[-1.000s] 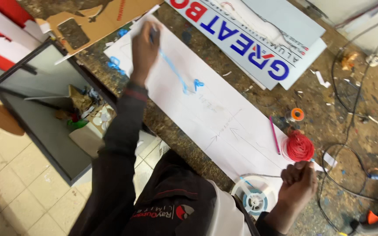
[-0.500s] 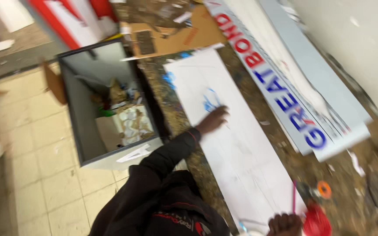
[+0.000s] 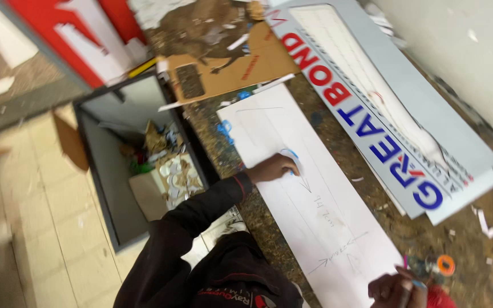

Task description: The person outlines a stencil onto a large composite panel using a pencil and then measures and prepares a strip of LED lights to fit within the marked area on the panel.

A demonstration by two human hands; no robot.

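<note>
White sheet: thin, light, flexible panel lying flat along the bench, best gripped at its long edges; left hand closed upon a blue strip at its middle, right hand curled around a pen at its near end.

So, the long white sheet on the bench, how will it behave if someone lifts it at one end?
The white sheet lies flat and looks thin, so it would probably flex and feel light. It is long, so the far end may drag. The left hand presses on it, so it may slide once released.
</note>
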